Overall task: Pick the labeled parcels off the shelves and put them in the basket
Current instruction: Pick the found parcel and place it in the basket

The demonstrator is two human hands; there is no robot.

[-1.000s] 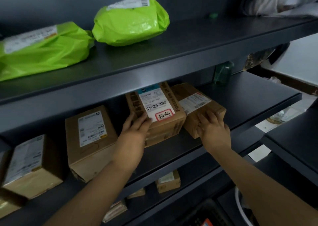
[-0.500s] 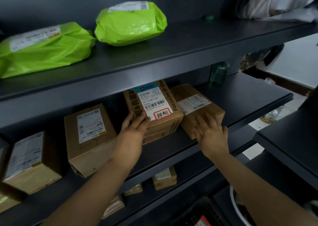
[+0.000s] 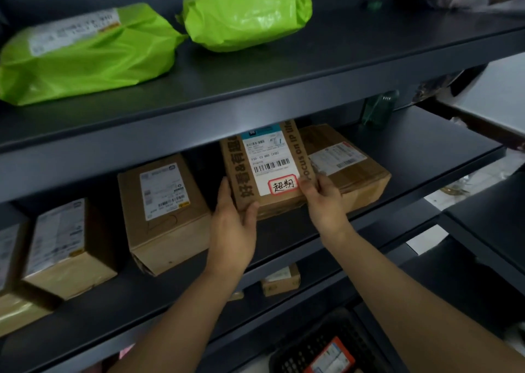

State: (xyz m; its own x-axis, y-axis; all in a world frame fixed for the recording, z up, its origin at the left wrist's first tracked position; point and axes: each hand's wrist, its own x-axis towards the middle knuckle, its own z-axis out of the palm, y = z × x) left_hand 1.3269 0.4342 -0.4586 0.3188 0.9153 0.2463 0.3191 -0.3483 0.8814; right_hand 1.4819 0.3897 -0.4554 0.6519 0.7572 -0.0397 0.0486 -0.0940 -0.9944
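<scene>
Two grips are on one box. Our left grip (image 3: 231,224) wraps the near left corner of the labeled parcel (image 3: 267,170), with the thumb across the front edge and the fingers up its left side. Our right grip (image 3: 324,202) curls round the near right corner, just beside the red-bordered sticker (image 3: 282,184). Both are closed on the parcel, so neither is free for anything else.

The parcel sits on the middle shelf (image 3: 426,156), with its labelled face tipped toward us and its far end tucked under the lip of the upper shelf (image 3: 255,111). Its long axis runs away from us into the shelf, leaning a little to the right. We cannot tell whether its underside touches the shelf.

On the right it lies against a flatter brown box (image 3: 358,170), behind our right grip. On the left, a taller box (image 3: 162,210) stands a little apart.

We judge that the coming move turns on this: the parcel must come straight back along its long axis to clear the lip, then go down. The basket (image 3: 298,355) lies below us and to the right, nearer our right arm, and already holds a red-edged item (image 3: 332,355). Two green bags (image 3: 85,54) (image 3: 244,11) lie on the upper shelf, well apart from all this.
</scene>
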